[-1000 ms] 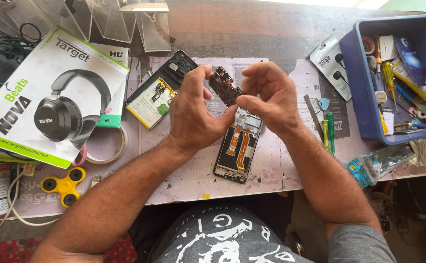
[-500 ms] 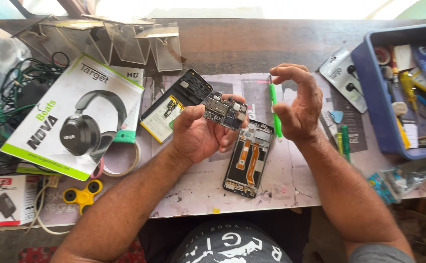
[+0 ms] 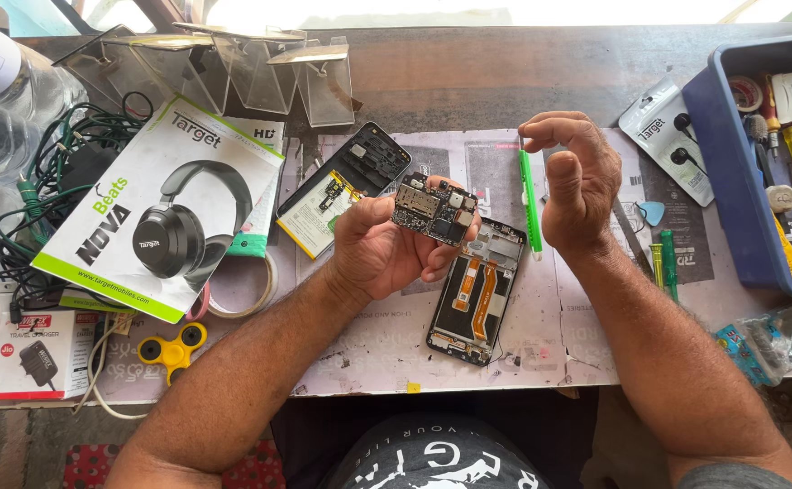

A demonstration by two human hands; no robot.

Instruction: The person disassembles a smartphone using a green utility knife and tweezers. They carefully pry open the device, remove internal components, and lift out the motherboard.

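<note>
We're gripping the circuit board (image 3: pixel 434 211) in our left hand (image 3: pixel 387 249); our right hand (image 3: pixel 577 186) is pinching a green tool (image 3: pixel 530 204), fingers curled, above the opened phone (image 3: pixel 476 292).

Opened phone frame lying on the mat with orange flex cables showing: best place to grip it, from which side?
Probably by its two long side edges, from above, near the lower end. The phone frame lies flat and tilted on the mat, its orange flex cables exposed down the middle, so keep off the centre. The left hand, holding the circuit board, overlaps its upper end.
</note>
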